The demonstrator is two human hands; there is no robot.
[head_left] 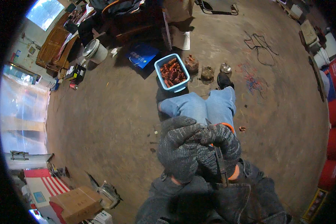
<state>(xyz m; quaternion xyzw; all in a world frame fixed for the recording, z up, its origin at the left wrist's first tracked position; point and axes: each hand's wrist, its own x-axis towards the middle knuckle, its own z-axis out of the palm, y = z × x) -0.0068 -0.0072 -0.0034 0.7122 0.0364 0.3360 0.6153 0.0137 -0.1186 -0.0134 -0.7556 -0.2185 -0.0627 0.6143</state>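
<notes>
Both my hands wear grey knit gloves and meet in front of my lap. My left hand (179, 147) is closed, its fingers bent and pressed against the right one's; whatever they pinch is hidden. My right hand (227, 143) is wrapped round an orange-handled tool (228, 127). A long dark metal strip (220, 164) points from that hand toward my body; I cannot tell whether it belongs to the tool. Beyond my knees stands a light blue plastic tub (180, 88) filled with reddish-brown, copper-like scrap pieces (172, 72).
Right of the tub sit several lumpy bundles, one a brownish clump (207, 72). Tangled red and blue wires (253, 83) and a black cable (259, 44) lie farther right. A blue bag (142, 55) and white bucket (95, 51) stand left. Red drums (334, 142) line the right edge.
</notes>
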